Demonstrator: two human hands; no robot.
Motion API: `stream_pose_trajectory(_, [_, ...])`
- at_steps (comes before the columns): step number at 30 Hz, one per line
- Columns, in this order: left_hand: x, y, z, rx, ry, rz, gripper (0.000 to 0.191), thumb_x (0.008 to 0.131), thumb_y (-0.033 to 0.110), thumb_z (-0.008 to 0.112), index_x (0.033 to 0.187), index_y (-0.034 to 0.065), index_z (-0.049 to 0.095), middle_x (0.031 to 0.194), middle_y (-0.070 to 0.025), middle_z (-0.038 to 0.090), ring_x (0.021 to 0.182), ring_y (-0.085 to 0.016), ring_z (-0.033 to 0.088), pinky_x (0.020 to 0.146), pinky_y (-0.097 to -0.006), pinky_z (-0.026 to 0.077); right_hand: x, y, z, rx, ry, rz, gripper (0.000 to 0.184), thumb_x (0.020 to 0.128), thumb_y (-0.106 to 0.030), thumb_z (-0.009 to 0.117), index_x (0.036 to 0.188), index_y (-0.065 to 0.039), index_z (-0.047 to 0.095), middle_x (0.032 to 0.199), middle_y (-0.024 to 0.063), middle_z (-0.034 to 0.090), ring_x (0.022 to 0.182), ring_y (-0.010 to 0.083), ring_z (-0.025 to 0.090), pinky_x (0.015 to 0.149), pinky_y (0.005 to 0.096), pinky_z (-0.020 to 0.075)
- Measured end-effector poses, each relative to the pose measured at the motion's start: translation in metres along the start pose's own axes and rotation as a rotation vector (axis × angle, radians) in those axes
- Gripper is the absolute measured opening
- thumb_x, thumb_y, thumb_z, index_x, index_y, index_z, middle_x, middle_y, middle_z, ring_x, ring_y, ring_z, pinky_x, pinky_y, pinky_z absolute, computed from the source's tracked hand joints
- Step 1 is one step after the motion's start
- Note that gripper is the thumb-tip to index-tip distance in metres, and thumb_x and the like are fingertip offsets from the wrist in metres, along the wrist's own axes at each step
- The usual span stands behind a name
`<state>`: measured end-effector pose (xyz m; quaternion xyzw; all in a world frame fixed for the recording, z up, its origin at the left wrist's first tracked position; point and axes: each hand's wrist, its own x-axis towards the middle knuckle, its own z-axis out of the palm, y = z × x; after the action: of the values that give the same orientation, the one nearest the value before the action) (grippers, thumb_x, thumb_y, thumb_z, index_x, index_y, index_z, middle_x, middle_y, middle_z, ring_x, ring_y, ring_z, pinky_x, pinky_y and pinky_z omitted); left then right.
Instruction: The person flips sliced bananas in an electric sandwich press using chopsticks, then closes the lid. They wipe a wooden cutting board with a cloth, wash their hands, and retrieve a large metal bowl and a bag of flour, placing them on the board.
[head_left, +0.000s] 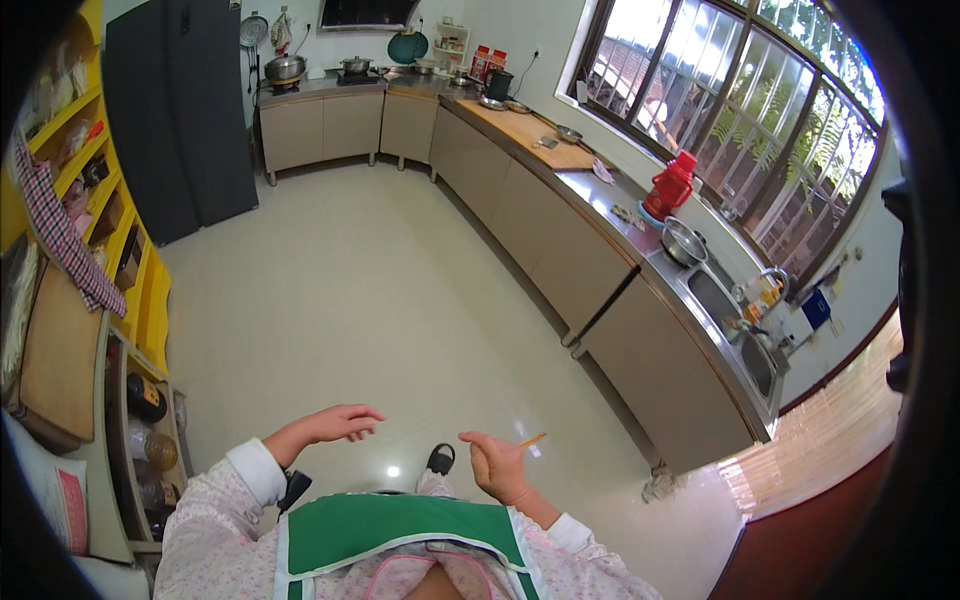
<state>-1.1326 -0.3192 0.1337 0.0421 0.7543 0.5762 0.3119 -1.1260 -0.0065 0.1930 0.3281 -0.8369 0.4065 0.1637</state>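
Observation:
My left hand (337, 424) is held out above the tiled floor (322, 300), palm down, fingers slightly bent and holding nothing. To its right, my right hand (495, 465) is closed around a thin yellow-orange stick (533, 441), perhaps a pencil, whose end sticks out to the right. The two hands are apart. Between them, lower down, a dark sandal (441, 459) shows on one foot. A green apron (397, 525) with white edging covers the front of my patterned clothing.
A steel counter (600, 196) runs along the right, bearing a wooden board (566, 157), a red thermos (670, 187), a metal bowl (683, 241) and a sink (712, 296). Pots (286, 69) stand on the far stove. At left are a dark refrigerator (187, 112), yellow shelves (154, 300) and bottles (146, 397).

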Motion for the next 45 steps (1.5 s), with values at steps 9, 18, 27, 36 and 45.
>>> stream_pose_trajectory(9, [0.212, 0.180, -0.085, -0.318, -0.317, 0.040, 0.048, 0.095, 0.039, 0.032, 0.123, 0.0021, 0.046, 0.112, -0.0073, 0.054, 0.098, -0.015, 0.052, 0.085, -0.0306, 0.044, 0.238, 0.143, 0.024, 0.065, -0.176, -0.536, 0.031, 0.072, -0.006, 0.057, 0.102, -0.013, 0.057, 0.071, 0.0045, 0.058, 0.065, 0.0220, 0.057, 0.055, 0.0347, 0.0442])
stream_pose_trajectory(18, [0.370, 0.215, -0.221, -0.640, -0.374, 0.106, 0.039, 0.094, 0.028, 0.031, 0.101, -0.0010, 0.056, 0.110, -0.0140, 0.055, 0.101, -0.019, 0.052, 0.091, -0.0322, 0.040, 0.424, 0.251, 0.099, 0.194, -0.371, -0.781, 0.027, 0.069, -0.008, 0.059, 0.095, -0.013, 0.060, 0.068, 0.0015, 0.050, 0.062, 0.0184, 0.048, 0.060, 0.0310, 0.0383])
stream_pose_trajectory(27, [0.519, 0.245, -0.453, -0.751, -0.110, 0.232, 0.024, 0.092, 0.025, 0.040, 0.080, 0.0055, 0.049, 0.075, -0.0076, 0.059, 0.066, -0.024, 0.060, 0.066, -0.0368, 0.051, 0.637, 0.393, 0.084, 0.060, 0.006, -0.373, 0.025, 0.068, 0.002, 0.057, 0.090, -0.010, 0.060, 0.082, 0.0059, 0.060, 0.078, 0.0244, 0.055, 0.065, 0.0332, 0.0448])
stream_pose_trajectory(36, [0.685, 0.291, -0.608, -0.312, 0.309, 0.062, 0.029, 0.093, 0.034, 0.037, 0.094, 0.0089, 0.052, 0.062, 0.0041, 0.034, 0.048, -0.005, 0.032, 0.042, -0.0197, 0.030, 0.695, 0.589, 0.098, 0.052, 0.292, 0.474, 0.009, 0.081, -0.006, 0.056, 0.088, -0.007, 0.063, 0.067, 0.0071, 0.056, 0.056, 0.0168, 0.055, 0.054, 0.0261, 0.0443])
stream_pose_trajectory(45, [0.924, 0.385, -0.789, 0.595, 0.580, 0.143, 0.039, 0.092, 0.035, 0.032, 0.122, 0.0150, 0.048, 0.092, -0.0132, 0.058, 0.089, -0.033, 0.054, 0.077, -0.0428, 0.042, 0.882, 0.746, 0.101, 0.038, 0.118, 0.434, 0.011, 0.082, -0.008, 0.056, 0.090, -0.010, 0.063, 0.063, 0.0090, 0.053, 0.054, 0.0191, 0.053, 0.052, 0.0289, 0.0432])
